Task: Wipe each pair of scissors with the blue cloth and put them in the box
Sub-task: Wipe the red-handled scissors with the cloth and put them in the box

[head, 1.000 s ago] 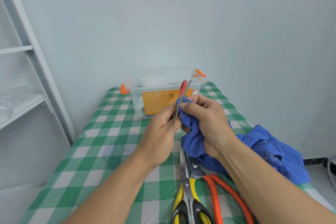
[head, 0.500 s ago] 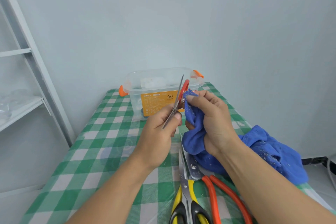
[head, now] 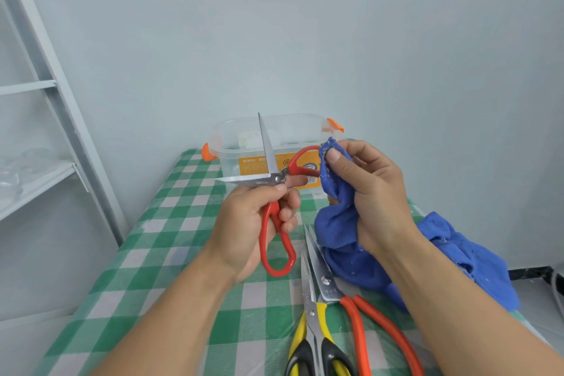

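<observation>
The left hand [head: 247, 223] grips the red scissors [head: 276, 179], blades wide apart, over a green and white check table [head: 171, 238]. The right hand [head: 378, 192] pinches the blue cloth [head: 338, 235] on one red handle. The clear box [head: 238, 146] sits at the far end by a pale wall [head: 305, 40].

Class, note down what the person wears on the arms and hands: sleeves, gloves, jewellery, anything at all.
Nothing shows. The left grip and right grip are bare hands: no gloves, no rings. The left forearm and right forearm are bare to the frame edge, with no sleeve, watch or band in view.
</observation>
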`<state>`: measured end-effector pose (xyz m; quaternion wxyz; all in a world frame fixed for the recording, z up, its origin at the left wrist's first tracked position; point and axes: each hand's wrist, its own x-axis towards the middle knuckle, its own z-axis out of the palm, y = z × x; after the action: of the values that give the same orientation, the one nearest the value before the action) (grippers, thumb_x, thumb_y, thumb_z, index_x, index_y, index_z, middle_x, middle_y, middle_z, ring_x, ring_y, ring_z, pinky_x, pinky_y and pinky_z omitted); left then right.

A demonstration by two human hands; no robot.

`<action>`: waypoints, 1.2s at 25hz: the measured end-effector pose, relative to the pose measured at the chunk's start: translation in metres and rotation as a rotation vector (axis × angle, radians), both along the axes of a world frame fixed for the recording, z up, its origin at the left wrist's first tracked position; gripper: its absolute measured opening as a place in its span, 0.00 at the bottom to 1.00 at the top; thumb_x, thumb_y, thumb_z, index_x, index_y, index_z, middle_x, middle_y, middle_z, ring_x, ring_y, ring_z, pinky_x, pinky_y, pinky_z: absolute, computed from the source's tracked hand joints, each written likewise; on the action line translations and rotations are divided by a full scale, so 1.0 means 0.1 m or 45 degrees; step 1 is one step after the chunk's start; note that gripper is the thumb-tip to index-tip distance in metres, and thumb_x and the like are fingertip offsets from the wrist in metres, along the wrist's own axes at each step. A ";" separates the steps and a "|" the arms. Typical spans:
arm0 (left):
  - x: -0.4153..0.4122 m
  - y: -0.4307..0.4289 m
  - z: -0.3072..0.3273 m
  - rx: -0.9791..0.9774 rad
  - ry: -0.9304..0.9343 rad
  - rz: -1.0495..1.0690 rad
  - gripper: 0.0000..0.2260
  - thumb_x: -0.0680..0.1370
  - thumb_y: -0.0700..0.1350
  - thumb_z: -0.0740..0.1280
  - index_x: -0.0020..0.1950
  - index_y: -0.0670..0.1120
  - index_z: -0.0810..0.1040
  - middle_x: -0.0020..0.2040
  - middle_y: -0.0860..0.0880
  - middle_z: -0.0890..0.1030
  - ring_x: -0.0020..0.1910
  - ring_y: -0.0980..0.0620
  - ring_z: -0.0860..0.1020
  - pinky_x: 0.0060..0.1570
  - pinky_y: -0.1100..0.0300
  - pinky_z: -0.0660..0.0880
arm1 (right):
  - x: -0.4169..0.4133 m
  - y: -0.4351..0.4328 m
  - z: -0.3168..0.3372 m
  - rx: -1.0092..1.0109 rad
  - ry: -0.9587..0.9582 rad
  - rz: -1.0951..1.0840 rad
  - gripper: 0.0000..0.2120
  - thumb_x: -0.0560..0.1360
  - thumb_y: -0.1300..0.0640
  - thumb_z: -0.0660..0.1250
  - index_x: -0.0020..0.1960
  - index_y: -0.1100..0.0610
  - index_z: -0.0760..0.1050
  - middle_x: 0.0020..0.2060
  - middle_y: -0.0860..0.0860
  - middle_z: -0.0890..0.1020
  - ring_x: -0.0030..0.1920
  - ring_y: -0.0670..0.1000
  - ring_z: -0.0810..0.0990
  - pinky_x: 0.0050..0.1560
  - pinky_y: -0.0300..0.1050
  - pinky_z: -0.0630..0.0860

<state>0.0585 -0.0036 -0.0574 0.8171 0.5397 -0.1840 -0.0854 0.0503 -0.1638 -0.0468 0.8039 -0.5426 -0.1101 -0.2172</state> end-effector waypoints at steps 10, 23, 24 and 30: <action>-0.02 0.08 0.07 0.112 0.155 -0.199 0.14 0.73 0.41 0.60 0.55 0.36 0.72 0.36 0.42 0.76 0.30 0.50 0.70 0.30 0.55 0.74 | 0.07 -0.17 -0.07 -0.845 -0.239 0.052 0.05 0.70 0.59 0.76 0.43 0.50 0.86 0.58 0.52 0.80 0.67 0.48 0.74 0.62 0.47 0.73; 0.00 0.21 0.11 0.179 0.301 -0.421 0.10 0.76 0.47 0.59 0.49 0.41 0.73 0.35 0.46 0.70 0.24 0.55 0.65 0.20 0.63 0.67 | 0.10 -0.24 -0.10 -0.850 -0.065 0.197 0.11 0.74 0.57 0.71 0.45 0.66 0.79 0.45 0.65 0.80 0.44 0.53 0.78 0.49 0.49 0.73; 0.01 0.22 0.11 0.187 0.307 -0.415 0.09 0.75 0.47 0.60 0.49 0.41 0.73 0.35 0.45 0.72 0.24 0.54 0.66 0.21 0.62 0.69 | 0.10 -0.24 -0.10 -0.851 -0.057 0.182 0.12 0.74 0.57 0.71 0.45 0.68 0.78 0.42 0.67 0.78 0.41 0.53 0.76 0.47 0.49 0.72; 0.11 0.29 0.08 0.334 0.130 -0.044 0.16 0.80 0.50 0.64 0.54 0.36 0.77 0.40 0.40 0.81 0.29 0.47 0.79 0.35 0.51 0.82 | 0.12 -0.25 -0.12 -0.757 0.128 0.114 0.08 0.77 0.62 0.71 0.41 0.64 0.77 0.33 0.54 0.80 0.34 0.49 0.76 0.39 0.42 0.74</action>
<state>0.0700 0.0253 -0.0493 0.7462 0.6336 -0.1387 -0.1502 0.0623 -0.1890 -0.0589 0.6232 -0.7586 -0.1529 -0.1127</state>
